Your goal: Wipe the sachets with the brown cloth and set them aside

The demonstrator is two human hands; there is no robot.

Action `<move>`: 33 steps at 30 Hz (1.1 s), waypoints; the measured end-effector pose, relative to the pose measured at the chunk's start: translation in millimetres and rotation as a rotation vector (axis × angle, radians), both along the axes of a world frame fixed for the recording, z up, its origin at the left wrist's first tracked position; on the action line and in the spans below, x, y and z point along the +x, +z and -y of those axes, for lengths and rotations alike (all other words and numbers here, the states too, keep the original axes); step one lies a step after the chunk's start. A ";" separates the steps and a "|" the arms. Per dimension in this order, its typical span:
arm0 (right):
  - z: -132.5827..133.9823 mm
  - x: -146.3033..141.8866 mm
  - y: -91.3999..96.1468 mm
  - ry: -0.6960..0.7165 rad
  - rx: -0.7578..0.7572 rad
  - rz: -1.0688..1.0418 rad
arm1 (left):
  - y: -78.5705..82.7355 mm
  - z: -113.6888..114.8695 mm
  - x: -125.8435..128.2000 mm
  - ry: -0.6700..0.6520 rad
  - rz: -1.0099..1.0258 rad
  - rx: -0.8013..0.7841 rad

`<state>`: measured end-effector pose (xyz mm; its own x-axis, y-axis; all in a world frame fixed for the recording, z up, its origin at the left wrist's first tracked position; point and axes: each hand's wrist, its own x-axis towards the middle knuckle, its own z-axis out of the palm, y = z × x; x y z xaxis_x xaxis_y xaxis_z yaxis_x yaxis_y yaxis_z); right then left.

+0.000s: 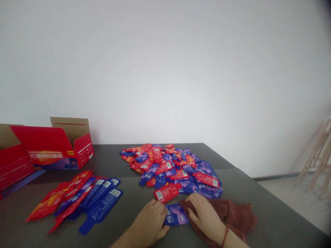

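Note:
A blue-and-purple pouch (177,215) lies flat on the table in front of me. My left hand (152,220) is closed on its left end, thumb low and fingers along the top. Bunched under my right hand (205,215) is a brown cloth (239,217), which covers the pouch's right end. The right fingers curl over the cloth and press it down on the pouch. Just beyond my left hand, a red pouch (168,193) rests at the near edge of a large mixed heap of red and blue pouches (165,167).
To the left, several red and blue pouches (103,206) lie fanned out on the dark table (227,179). Behind them stands an open red carton (54,151), with another red carton (15,162) at the far left. A wooden stand (317,158) is on the floor at right.

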<state>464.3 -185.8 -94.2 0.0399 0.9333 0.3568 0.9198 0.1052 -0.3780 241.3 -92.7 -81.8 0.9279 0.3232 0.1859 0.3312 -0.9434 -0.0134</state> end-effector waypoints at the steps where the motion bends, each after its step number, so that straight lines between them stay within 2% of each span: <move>1: 1.1 2.5 -1.1 -0.038 0.002 0.003 | 0.1 -0.8 0.5 -0.004 0.000 0.003; 3: -1.3 1.6 -1.6 -0.090 0.004 0.003 | -0.7 -1.4 2.4 -0.014 0.008 0.014; 6: -8.8 -11.8 1.1 -0.089 0.002 0.020 | -2.8 -1.2 5.1 -0.023 0.029 0.039; 11: -2.7 -38.6 6.5 0.116 -0.004 0.091 | -2.6 0.3 4.3 -0.021 0.045 0.047; 14: 10.5 -39.1 6.6 0.218 -0.027 0.118 | 0.1 1.8 2.0 -0.018 0.029 0.029; 16: 16.3 -32.3 5.4 0.206 -0.033 0.097 | 1.7 2.4 1.1 -0.012 0.025 0.026; 18: 16.0 -23.9 4.0 0.134 -0.027 0.071 | 2.8 2.0 1.2 -0.013 0.029 0.023; 23: -10.7 -22.6 5.8 -0.051 -0.042 0.101 | 4.6 -1.0 3.0 -0.039 0.035 0.008; 26: -26.0 -39.7 8.9 -0.014 -0.031 0.123 | 3.3 -2.4 3.4 -0.047 0.053 -0.006; 29: -27.5 -54.5 8.4 0.087 0.013 0.119 | 0.2 -2.9 2.8 -0.058 0.095 -0.022; 31: -23.7 -54.9 6.4 0.116 0.024 0.113 | -1.4 -2.6 2.3 -0.066 0.097 -0.014; 33: -21.6 -46.5 4.8 0.086 0.015 0.109 | -2.2 -1.9 2.4 -0.069 0.073 0.013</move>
